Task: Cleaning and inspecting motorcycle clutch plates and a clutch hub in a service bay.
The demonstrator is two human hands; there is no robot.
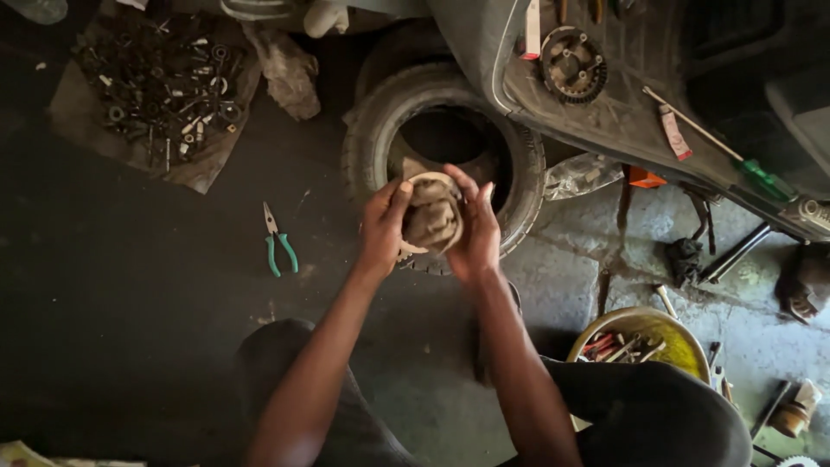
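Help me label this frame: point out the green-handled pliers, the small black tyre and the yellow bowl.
Green-handled pliers [278, 242], head view, pivot.
Small black tyre [367, 143], head view, left tread.
Yellow bowl [687, 350], head view, bare inner wall.

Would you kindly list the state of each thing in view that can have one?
Left hand: closed on the round part's left side.
Right hand: gripping its right side.
Round rimmed metal part stuffed with grey rag: held up in both hands.
Black rubber tyre: lying flat on the floor.
Green-handled pliers: lying on the floor, handles slightly spread.
Yellow round bowl: upright, holding tools.
Green-handled screwdriver: lying flat.

Tyre [373, 130] ahead; floor left open (pliers [278, 242]).
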